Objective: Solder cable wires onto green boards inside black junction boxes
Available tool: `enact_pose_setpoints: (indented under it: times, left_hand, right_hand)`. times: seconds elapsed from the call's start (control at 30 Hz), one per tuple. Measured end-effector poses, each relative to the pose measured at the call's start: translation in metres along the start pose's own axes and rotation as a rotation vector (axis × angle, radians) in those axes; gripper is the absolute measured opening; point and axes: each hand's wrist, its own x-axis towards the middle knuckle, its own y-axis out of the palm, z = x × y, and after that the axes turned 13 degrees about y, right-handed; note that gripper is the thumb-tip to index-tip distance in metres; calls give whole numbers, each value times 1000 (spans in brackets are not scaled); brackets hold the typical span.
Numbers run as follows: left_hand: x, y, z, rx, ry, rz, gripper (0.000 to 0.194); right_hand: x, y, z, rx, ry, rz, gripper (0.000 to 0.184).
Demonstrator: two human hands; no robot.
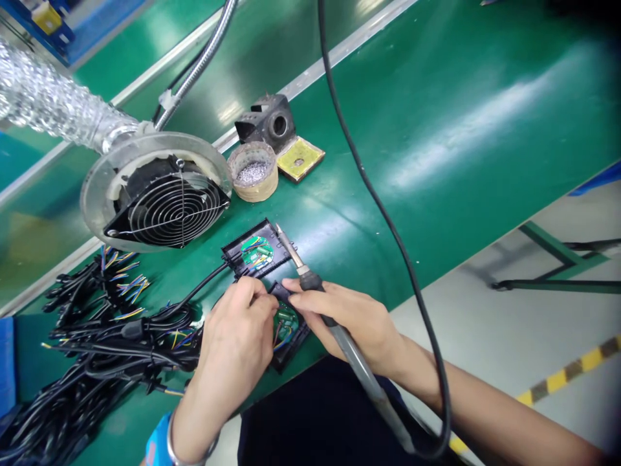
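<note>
Left hand (240, 330) and right hand (359, 317) met at the lower centre of the frame, over the lower black case (295, 348), whose green circuit board (287, 318) showed in the gap between them. The left hand was curled, its thumb and forefinger drawn together at the case's left side (whether they pinched a wire or only the case, I could not tell). The right hand had its fingers wrapped round a soldering iron (356, 359), and its foremost fingertips lay close against the case's upper right edge. Everything hinged on how the iron lay: its long axis slanted from the lower right of the frame towards the upper centre, so the metal tip (278, 229) pointed past the lower board and came out beside the right end of the upper black case (278, 257). That second case lay just above the hands, its long axis tilted up to the right, with a black cable (204, 285) entering from the left. Neither hand was clearly nearer the lower board; they flanked it, left on left, right on right. Its case's long axis was too covered to read.
</note>
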Motion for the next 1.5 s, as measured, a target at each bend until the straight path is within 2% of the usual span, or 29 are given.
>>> enact_pose_setpoints:
  times: [0.23, 0.33, 0.5, 0.6, 0.67, 0.9, 1.03, 1.23, 1.37, 1.5]
  left_hand:
    - [-7, 8, 6, -28, 48, -107, 16]
    - [-7, 9, 6, -9, 33, -101, 15]
    - [-7, 9, 6, -32, 15, -65, 15]
    - [-8, 10, 7, -32, 27, -74, 15]
    - [-8, 11, 8, -30, 45, -83, 15]
    - [-6, 10, 7, 23, 99, -22, 20]
    - [-3, 5, 5, 78, 121, 66, 21]
    - [2, -1, 3, 109, 136, 171, 23]
    - [2, -1, 4, 58, 140, 155, 22]
    - [3, 0, 2, -40, 119, 105, 19]
  right_hand:
    - [3, 4, 4, -29, 33, -56, 33]
    - [8, 0, 8, -11, 10, -67, 31]
    - [10, -34, 23, 37, 52, -78, 42]
    - [4, -55, 31, 66, 106, -20, 37]
    - [0, -62, 33, 75, 119, 21, 33]
    - [-3, -52, 27, 109, 133, 38, 32]
    - [-3, -53, 26, 117, 136, 61, 32]
    - [-5, -55, 27, 117, 125, 23, 34]
    - [-10, -43, 24, 39, 132, -81, 40]
    - [-15, -24, 19, -30, 118, -92, 35]
